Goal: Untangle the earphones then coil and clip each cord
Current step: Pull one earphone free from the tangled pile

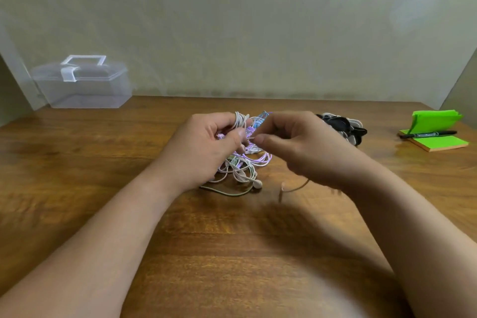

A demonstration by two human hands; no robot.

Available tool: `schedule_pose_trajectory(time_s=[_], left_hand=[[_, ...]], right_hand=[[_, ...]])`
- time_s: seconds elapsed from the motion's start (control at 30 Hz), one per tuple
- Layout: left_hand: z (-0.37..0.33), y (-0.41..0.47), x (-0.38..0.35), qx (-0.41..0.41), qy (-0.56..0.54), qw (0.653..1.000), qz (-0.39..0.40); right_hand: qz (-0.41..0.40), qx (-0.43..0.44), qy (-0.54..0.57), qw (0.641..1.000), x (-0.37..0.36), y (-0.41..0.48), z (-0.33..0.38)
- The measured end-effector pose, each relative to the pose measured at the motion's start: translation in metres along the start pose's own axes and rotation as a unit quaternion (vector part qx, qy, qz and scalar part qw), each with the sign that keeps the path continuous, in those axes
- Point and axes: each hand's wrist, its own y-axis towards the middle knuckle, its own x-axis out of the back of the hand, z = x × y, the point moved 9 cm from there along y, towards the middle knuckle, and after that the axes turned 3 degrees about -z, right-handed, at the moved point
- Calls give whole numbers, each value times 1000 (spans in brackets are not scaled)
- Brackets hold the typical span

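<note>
Centrally, two bare hands meet over a tangle of earphones point(247, 162) lying in the middle of a wooden surface point(232, 253). The left hand point(206, 142) is curled, with loops of white cord point(240, 120) wound round its fingers and its thumb pressed in toward them. The right hand point(296, 147) pinches a white strand point(251, 138) between thumb and forefinger, just beside the left thumb; its other fingers are bent.

Below the hands, white, lilac and blue cords rest on the wood, with one white earbud point(256, 183) at the tangle's near edge. A pile of black and white clips point(343, 128) sits just beyond the right hand. Near the right edge lie green sticky notes point(444, 143) with a black pen point(428, 134) across them. At the far left corner stands a clear plastic box point(82, 85). A broad stretch of wood lies between box and hands, another between the forearms.
</note>
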Motion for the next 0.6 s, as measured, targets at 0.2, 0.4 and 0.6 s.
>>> schedule_pose_trajectory(time_s=[0.2, 0.4, 0.6], left_hand=[[-13, -13, -34, 10, -64, 983, 170], [-30, -19, -40, 31, -338, 919, 202], [-5, 5, -6, 61, -420, 905, 21]], right_hand=[[-30, 35, 163, 985, 20, 3, 5], [-20, -14, 314, 949, 6, 5, -13], [32, -21, 106, 994, -29, -1, -19]])
